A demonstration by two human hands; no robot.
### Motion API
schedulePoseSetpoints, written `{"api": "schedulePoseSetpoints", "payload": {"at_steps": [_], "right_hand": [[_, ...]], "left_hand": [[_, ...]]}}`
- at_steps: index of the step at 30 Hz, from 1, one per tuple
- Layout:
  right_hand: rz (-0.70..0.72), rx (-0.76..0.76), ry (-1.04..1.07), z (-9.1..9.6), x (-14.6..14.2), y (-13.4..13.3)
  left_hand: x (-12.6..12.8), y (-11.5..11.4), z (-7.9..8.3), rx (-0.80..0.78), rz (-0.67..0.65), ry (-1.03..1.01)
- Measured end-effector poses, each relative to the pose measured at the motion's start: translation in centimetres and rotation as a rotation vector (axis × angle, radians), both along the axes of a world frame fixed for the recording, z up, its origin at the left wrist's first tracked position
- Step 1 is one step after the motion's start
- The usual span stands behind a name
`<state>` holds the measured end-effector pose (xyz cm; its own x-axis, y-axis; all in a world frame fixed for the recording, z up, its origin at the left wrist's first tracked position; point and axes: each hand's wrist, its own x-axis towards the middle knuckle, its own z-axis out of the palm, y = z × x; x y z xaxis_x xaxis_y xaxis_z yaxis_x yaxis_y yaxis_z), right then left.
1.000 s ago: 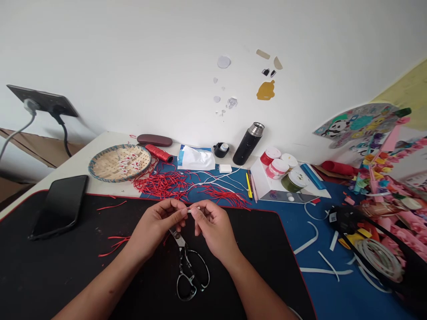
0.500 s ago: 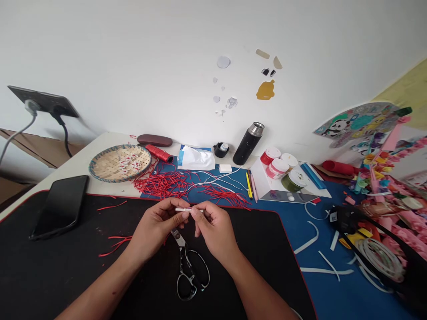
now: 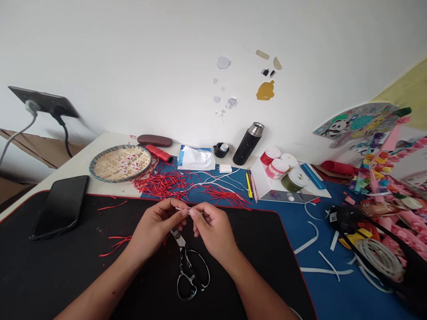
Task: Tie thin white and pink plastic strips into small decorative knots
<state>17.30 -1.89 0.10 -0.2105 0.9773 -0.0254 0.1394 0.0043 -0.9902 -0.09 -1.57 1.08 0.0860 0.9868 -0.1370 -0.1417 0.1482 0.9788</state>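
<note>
A: What is the state of the hands?
B: From where I stand, the left hand (image 3: 163, 220) and the right hand (image 3: 213, 226) each pinch a thin, narrow white strip (image 3: 180, 209) between thumb and fingers. The strip is above the far part of the black, red-edged mat (image 3: 263, 244), near mid-scene. I cannot tell its material.

A: What fault is most likely?
B: Slippage, in my judgement. Little of the strip shows outside the pinch, so an uneven pull could free one end or twist it.

A: Is there a secondary hazard?
B: Yes: the silver metal scissors with black loop handles (image 3: 180, 240). They lie on the mat, partly below the left hand, tips hidden. A hand lowered unguided could meet an edge.

A: And if the strip drops?
B: It could land against the scissors. Flicked farther, it could lodge in the tangled heap of thin red cords (image 3: 163, 184) and be awkward to retrieve.
</note>
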Motion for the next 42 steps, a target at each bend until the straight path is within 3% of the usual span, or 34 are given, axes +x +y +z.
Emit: {"api": "schedulePoseSetpoints", "payload": {"at_steps": [10, 23, 33, 42], "right_hand": [[0.008, 0.041, -0.032, 0.0, 0.2, 0.0], [0.072, -0.111, 0.135, 0.5, 0.1, 0.3], [0.029, -0.061, 0.095, 0.3, -0.1, 0.1], [0.074, -0.188, 0.209, 0.6, 0.1, 0.5]], "left_hand": [[-0.4, 0.1, -1.0, -0.098, -0.030, -0.210], [-1.1, 0.2, -0.8, -0.080, -0.059, -0.111], [-0.5, 0.2, -0.3, -0.106, -0.032, -0.128], [-0.9, 0.2, -1.1, -0.072, -0.015, -0.135]]}}
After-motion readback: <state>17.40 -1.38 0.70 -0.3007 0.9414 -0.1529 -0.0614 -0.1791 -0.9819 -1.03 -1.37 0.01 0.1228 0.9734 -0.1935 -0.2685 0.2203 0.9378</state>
